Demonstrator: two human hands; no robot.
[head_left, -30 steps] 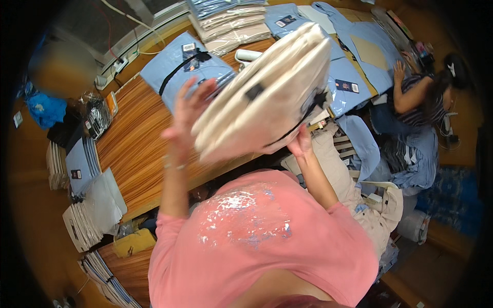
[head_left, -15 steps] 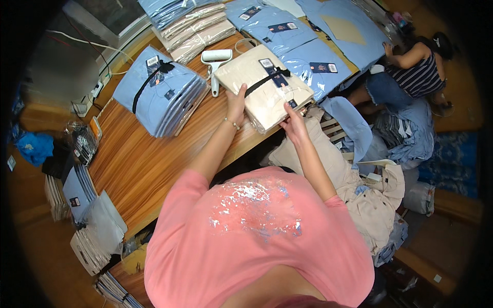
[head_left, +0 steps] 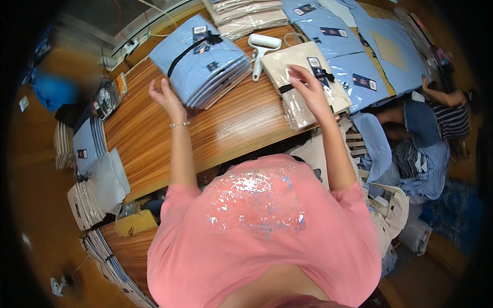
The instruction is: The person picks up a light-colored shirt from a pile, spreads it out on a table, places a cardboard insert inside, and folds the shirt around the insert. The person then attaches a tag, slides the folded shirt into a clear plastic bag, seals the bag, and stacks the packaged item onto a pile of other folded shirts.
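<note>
The white roller [head_left: 264, 42] lies on the brown table [head_left: 144, 123], and the other things sit around it. Just to the right of the roller, and a bit closer to the person, is the cream bundle [head_left: 294, 97]. It is folded flat in shiny clear wrap, with a black band around it and a dark tag on top. The right hand [head_left: 310, 87] is over this bundle, right of the roller. Its grip is loose, with the fingers a little bent and not closed around anything; I can't tell if they touch the wrap. To the left of the roller is the blue bundle [head_left: 203, 64], a fat pile with a black band too. Farther left of the roller, near that pile, is the left hand [head_left: 167, 99]. Its grip is wide, fingers apart, with nothing in it. Behind the roller is a stack of cream packs [head_left: 249, 18]. Far to the right of the roller is another person [head_left: 449, 115] in a stripy top.
</note>
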